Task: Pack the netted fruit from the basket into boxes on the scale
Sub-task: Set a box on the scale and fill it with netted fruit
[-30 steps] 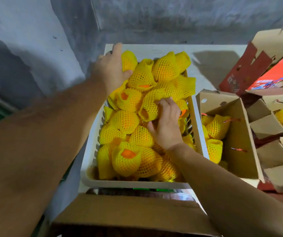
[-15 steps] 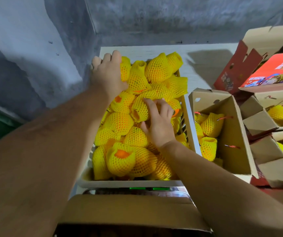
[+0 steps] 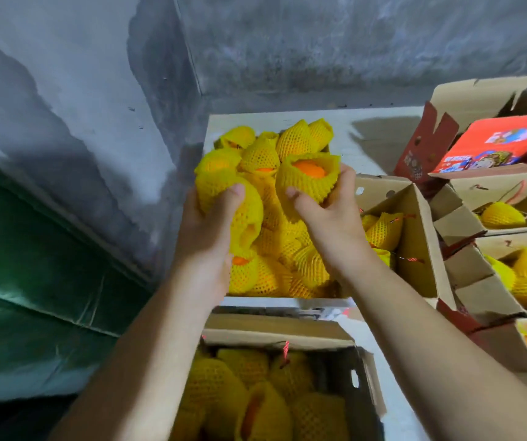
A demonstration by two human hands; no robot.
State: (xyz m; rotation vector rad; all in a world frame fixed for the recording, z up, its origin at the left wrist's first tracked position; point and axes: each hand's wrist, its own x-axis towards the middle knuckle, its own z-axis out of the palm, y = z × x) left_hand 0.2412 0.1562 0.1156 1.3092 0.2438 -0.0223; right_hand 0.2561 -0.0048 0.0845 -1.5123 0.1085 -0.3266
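**Two netted fruit lifted clear of basket, transfer to near box pending**

Bare grey concrete wall behind, green sheeting at 9 o'clock; a pale counter (image 3: 367, 128) carries the work. The basket (image 3: 287, 301), white-rimmed, sits mid-frame and is heaped with netted fruit (image 3: 275, 246). An open cardboard box (image 3: 364, 377) lies at 6 o'clock, already well filled; whether it stands on the scale cannot be told, as no scale is clearly seen. More open boxes (image 3: 415, 237) stand from 2 to 4 o'clock, part filled.

Left hand (image 3: 205, 237): grip clamped around one netted piece (image 3: 230, 198), thumb across its front. Right hand (image 3: 329, 214): grip clamped around a second piece (image 3: 306, 179), fingers curled round the sleeve. Both are held above the heap.

Judgement on the step: carry both toward 6 o'clock and set them low into gaps in the near box, not dropped. Hold by the fruit body, not the loose net collar, or the sleeve may slide off. Place one at a time if room is tight.

Appearance: yellow foam mesh sleeves, open-topped, soft and springy looking; orange skin shows through the mouth of the right-hand piece. Motion blur softens the left-hand piece
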